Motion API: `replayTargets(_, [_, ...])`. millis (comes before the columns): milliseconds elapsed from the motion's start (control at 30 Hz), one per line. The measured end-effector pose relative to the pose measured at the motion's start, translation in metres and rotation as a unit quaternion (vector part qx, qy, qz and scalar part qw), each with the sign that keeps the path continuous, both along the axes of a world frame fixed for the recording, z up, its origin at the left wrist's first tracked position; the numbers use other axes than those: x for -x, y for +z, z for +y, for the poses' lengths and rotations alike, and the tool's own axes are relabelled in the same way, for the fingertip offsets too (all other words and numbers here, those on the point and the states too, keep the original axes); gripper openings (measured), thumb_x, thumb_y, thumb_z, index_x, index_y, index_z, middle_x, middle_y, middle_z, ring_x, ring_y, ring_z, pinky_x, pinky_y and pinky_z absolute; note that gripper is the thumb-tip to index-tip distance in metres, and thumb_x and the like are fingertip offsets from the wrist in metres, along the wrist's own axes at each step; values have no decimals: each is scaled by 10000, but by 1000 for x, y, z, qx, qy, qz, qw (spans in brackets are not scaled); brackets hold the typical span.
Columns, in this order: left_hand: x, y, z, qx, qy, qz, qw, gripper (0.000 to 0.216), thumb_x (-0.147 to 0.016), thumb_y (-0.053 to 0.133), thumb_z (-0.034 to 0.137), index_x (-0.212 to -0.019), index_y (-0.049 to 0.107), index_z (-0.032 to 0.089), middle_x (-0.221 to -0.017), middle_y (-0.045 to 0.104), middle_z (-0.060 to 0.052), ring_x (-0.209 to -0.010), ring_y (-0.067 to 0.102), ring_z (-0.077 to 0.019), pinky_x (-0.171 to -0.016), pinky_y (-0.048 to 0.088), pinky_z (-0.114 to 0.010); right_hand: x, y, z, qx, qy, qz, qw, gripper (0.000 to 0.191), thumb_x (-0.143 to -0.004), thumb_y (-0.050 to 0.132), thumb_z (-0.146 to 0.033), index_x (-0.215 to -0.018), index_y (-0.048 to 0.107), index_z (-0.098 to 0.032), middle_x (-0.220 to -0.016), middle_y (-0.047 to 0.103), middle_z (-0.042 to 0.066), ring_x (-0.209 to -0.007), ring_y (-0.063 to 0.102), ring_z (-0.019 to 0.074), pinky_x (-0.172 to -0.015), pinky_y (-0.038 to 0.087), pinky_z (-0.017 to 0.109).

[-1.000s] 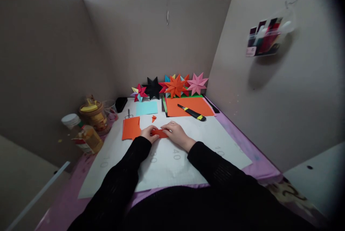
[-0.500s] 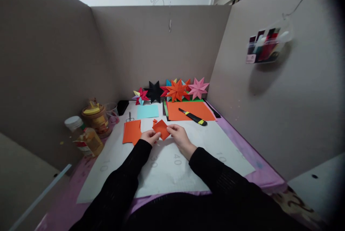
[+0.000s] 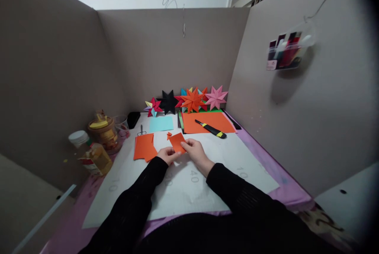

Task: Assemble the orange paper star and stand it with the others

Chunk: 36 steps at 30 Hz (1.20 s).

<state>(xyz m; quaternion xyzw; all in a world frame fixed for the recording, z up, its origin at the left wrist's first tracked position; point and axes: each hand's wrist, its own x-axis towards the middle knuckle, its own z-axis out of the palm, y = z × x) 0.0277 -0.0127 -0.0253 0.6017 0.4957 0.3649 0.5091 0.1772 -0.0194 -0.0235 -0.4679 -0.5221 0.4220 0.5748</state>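
Observation:
A small orange paper square [image 3: 177, 142] is held up over the white sheet, tilted toward me. My left hand [image 3: 168, 155] pinches its lower edge. My right hand [image 3: 195, 151] grips its right side with thumb and fingers. Left of my hands lies a stack of orange paper [image 3: 144, 146], some pieces with angled edges. Just behind the square sits a small orange folded paper piece [image 3: 169, 135]. Small scissors [image 3: 141, 130] rest behind the stack.
Behind my hands are a light blue paper [image 3: 161, 124], a large orange sheet [image 3: 191, 121] and a black-and-yellow utility knife [image 3: 211, 128] on it. Folded paper stars [image 3: 194, 100] stand along the back wall. A glue bottle [image 3: 94, 158] and a brown pot [image 3: 104, 131] stand at left.
The orange square has turned from a diamond position to a more upright one. My left hand has shifted slightly right along its lower edge. The whole view has moved a little.

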Motion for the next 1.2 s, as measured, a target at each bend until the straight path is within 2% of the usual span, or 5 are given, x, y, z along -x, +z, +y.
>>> replayTargets(300, [-7,11,-9,-3,48,31,998,250,-609,660,368,-529,604,137,-412,521,25,-333,354,-57,-354,273,-200,4,4,-5,-25,-27,22,999,285,-714,567,-424,-605,514,-165,-559,483,-26,-537,420,105,-525,346,229])
replayTargets(467, [-6,6,-7,8,68,4,998,225,-592,665,346,-653,649,130,-474,563,16,-350,391,-61,-366,301,-195,-8,8,1,-27,-68,73,995,297,-709,572,-445,-627,499,-169,-583,494,-22,-538,423,107,-530,353,233])
replayTargets(600, [-8,0,-4,-24,47,-37,998,365,-555,702,408,-752,631,109,-526,580,4,-412,444,-73,-396,318,-191,-4,5,-1,-36,-43,38,998,267,-730,566,-413,-647,532,-162,-607,518,-15,-565,446,111,-554,364,234])
replayTargets(800, [-7,7,-6,-22,42,32,998,324,-594,671,427,-606,624,107,-462,541,10,-370,384,-59,-373,273,-196,7,3,-7,-46,-29,-5,999,275,-740,553,-415,-630,538,-163,-585,513,-20,-562,448,113,-556,366,232])
replayTargets(1200, [-2,12,-6,-92,113,34,989,322,-609,634,433,-517,608,125,-440,528,1,-410,401,-79,-422,297,-202,7,6,-10,-12,57,-34,998,242,-695,604,-377,-684,605,-135,-658,597,16,-614,515,139,-572,392,240])
